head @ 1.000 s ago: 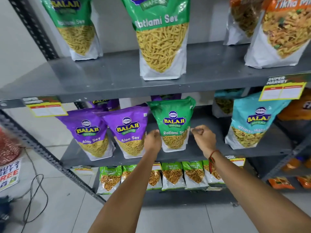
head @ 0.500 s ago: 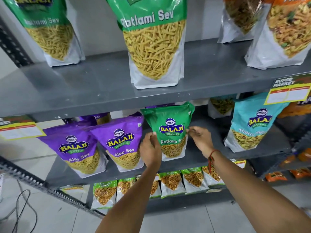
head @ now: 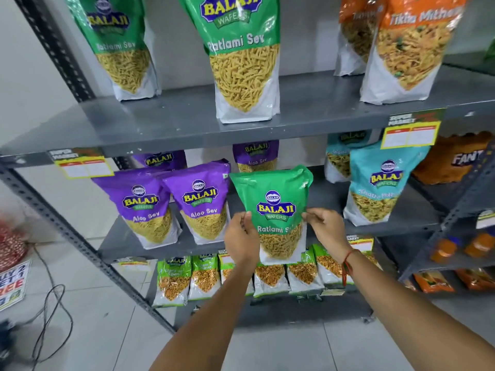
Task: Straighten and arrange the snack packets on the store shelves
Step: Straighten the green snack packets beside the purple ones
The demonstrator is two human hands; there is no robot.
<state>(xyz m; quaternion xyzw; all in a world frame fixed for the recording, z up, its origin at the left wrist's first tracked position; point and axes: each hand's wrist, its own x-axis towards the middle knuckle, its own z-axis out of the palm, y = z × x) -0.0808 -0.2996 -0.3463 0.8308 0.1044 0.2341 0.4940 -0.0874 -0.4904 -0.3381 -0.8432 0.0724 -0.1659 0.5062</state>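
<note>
A green Ratlami Sev packet (head: 273, 207) is held upright in front of the middle shelf (head: 329, 199), its bottom hanging past the shelf's front edge. My left hand (head: 239, 236) grips its left edge and my right hand (head: 325, 227) grips its right edge. Two purple Aloo Sev packets (head: 146, 207) (head: 202, 202) stand on the same shelf to the left, with more purple packets (head: 255, 155) behind. A teal packet (head: 380, 183) stands to the right. Two larger green Ratlami Sev packets (head: 242, 57) (head: 120, 46) stand on the top shelf (head: 187, 121).
Orange Tikha Mitha packets (head: 409, 46) stand at the top right. Small green packets (head: 203, 277) line the bottom shelf. A slanted grey rack post (head: 67, 231) runs down the left. A black cable (head: 51, 314) lies on the tiled floor. A second rack (head: 455, 218) with orange goods stands at the right.
Both hands have lifted the green packet up and toward me, off the middle shelf's surface. The view has shifted, showing more of the top shelf packets.
</note>
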